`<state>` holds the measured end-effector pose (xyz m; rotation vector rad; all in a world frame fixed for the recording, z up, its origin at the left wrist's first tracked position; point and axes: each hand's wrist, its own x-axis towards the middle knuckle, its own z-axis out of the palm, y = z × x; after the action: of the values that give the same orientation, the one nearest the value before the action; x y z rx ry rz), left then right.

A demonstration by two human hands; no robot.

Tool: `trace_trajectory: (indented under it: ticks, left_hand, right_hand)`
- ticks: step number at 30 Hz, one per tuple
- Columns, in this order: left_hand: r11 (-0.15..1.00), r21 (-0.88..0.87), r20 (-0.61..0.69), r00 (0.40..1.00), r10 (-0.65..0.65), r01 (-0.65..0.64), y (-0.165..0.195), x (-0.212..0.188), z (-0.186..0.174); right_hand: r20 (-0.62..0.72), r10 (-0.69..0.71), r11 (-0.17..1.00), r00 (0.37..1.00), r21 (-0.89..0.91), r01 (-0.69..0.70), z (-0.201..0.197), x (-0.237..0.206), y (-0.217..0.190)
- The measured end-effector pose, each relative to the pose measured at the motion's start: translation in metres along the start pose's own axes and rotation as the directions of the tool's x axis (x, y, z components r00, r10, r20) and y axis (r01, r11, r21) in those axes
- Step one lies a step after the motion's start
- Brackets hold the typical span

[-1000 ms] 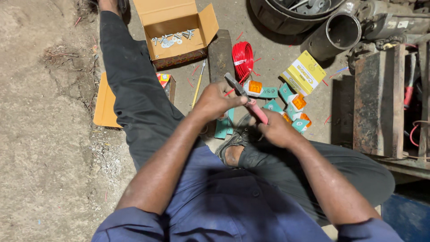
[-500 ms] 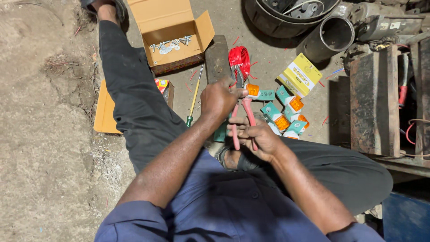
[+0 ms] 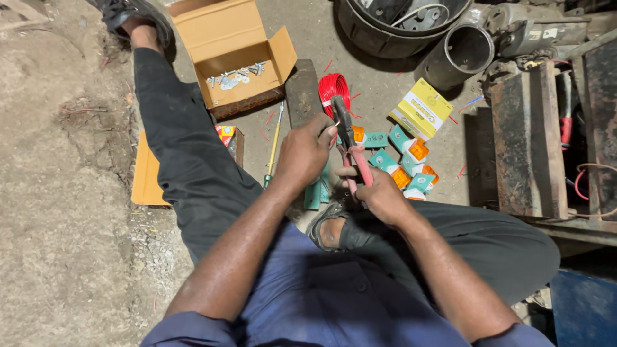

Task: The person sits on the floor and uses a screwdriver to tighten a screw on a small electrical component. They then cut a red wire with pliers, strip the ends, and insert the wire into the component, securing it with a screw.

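The pliers (image 3: 350,154) sit at the centre of the work, held upright above the concrete floor (image 3: 379,90), dark steel nose up and red-sleeved handles down. The right hand (image 3: 379,196) is wrapped around the lower handles, fingers clenched on them. The left hand (image 3: 307,154) is curled close beside the nose, thumb and fingertips pinching what looks like a thin end of red wire at the jaws; the strand is too fine to make out for certain. The pliers look stiff, fairly heavy for their size and sure in the hand thanks to the sleeved grips, so the handles are the place to hold. The wire is probably light and springy, best pinched near its end.

Just behind the nose lies the coil of red wire (image 3: 333,90), and beside it a dark flat block (image 3: 301,93). To the right, small teal packets with orange lamps (image 3: 408,164) are scattered near a yellow box (image 3: 422,109). An open cardboard box (image 3: 231,58) holding bolts stands further left, with a screwdriver (image 3: 274,144) lying along the outstretched leg
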<state>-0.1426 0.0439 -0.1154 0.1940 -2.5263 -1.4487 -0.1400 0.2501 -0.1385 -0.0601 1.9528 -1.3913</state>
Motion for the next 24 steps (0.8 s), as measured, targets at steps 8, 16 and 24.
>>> trace_trajectory:
  ticks: [8,16,24]
  left_hand:
    - [0.923,-0.311,0.385,0.918,-0.097,0.228,-0.029,0.015,-0.003]
    - [0.966,-0.002,-0.035,0.965,-0.259,0.259,-0.010,0.001,0.016]
    - [0.999,-0.033,-0.364,0.930,-0.044,0.035,-0.021,-0.013,0.034]
  right_hand:
    - [-0.104,-0.333,0.737,0.937,-0.648,0.190,-0.019,-0.007,-0.002]
    - [0.161,0.135,0.883,0.978,0.429,-0.192,0.008,-0.001,-0.007]
    - [0.330,-0.161,0.247,0.930,0.926,-0.285,0.018,0.020,0.008]
